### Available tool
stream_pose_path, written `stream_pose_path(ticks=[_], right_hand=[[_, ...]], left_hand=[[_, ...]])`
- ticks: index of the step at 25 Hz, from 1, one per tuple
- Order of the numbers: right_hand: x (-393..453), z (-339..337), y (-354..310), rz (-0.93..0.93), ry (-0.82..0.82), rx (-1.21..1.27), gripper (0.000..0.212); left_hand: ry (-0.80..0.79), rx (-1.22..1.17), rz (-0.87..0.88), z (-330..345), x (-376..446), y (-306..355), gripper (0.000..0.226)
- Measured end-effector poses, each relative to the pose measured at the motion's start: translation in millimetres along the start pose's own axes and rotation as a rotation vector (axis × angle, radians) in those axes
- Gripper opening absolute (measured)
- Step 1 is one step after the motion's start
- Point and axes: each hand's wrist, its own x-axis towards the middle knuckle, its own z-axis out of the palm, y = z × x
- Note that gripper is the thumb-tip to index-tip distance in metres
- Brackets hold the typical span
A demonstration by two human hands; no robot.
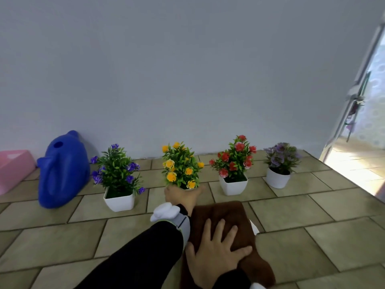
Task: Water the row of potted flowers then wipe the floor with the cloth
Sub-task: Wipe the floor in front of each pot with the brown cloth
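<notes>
Wiping stage under way, by the look of things: blue plastic watering can (63, 172) set down on the beige tiled floor (312, 226) at far left, spout side toward a pink box (14, 167) at the left edge. Four potted artificial flowers in a row along the grey wall: purple blooms in a square white pot (119, 180) left, then yellow-orange blooms (180, 165), red blooms in a square white pot (233, 170), pale lilac blooms in a round white pot (279, 165) far right.

Left hand (183, 197), black-sleeved with a grey-and-white cuff, reaching far to the yellow plant, wrapped around its pot; pot itself hidden behind the hand, so firmness of the grip impossible to tell. Right hand (220, 247) pressed flat, fingers spread wide, on the brown fleecy cloth (227, 213) lying near, just in front of the yellow plant; gripping nothing, only bearing down.

To do this step well, probably: lift or tilt the yellow plant clear, upright, without brushing the neighbours just beside it. Keep the palm flat and weight even, so the cloth slides rather than bunches. Push along the tile under the pot's place, then set the pot back in line with the row. Risk: toppling a light pot with the sleeve.
</notes>
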Motion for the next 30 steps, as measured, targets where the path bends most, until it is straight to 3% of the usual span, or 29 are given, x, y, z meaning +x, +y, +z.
stream_pose_path(ticks=[2, 3, 5, 13, 18, 21, 25, 27, 28, 30], right_hand=[[7.5, 0.1, -2.4, -0.032, -0.009, -0.024, 0.080], [11.4, 1.5, -5.0, -0.045, -0.010, -0.038, 0.084], [18.6, 0.8, -13.2, -0.080, 0.001, -0.055, 0.091], [100.9, -9.4, -67.9, -0.263, 0.045, -0.036, 0.077], [161.1, -20.2, -86.4, -0.604, -0.035, -0.089, 0.065], [143.3, -15.2, -85.8, -0.654, -0.037, -0.112, 0.064], [84.5, -9.4, -50.4, -0.688, -0.048, -0.113, 0.063], [52.7, -6.9, -17.9, -0.762, 0.125, -0.130, 0.064], [38.7, -9.3, -5.5, -0.720, 0.053, -0.124, 0.069], [29.0, 3.5, 15.5, -0.632, 0.162, -0.068, 0.080]], left_hand=[[-0.001, -0.001, -0.012, 2.3, -1.0, 8.7, 0.047], [0.002, 0.027, -0.017, -1.2, 0.5, 11.8, 0.043], [-0.004, 0.068, -0.003, -8.1, 9.0, 18.1, 0.042], [-0.024, 0.065, 0.118, -50.8, 43.0, 49.3, 0.031], [0.037, 0.046, 0.107, -65.6, 56.0, 47.2, 0.043], [0.017, 0.026, 0.133, -61.7, 53.3, 45.7, 0.045], [-0.030, 0.000, 0.140, -51.7, 40.9, 39.4, 0.032], [-0.055, 0.021, 0.121, -42.6, 28.7, 34.8, 0.027], [-0.052, 0.027, 0.109, -39.1, 24.0, 31.2, 0.024], [-0.046, 0.012, 0.068, -33.1, 16.3, 23.6, 0.024]])
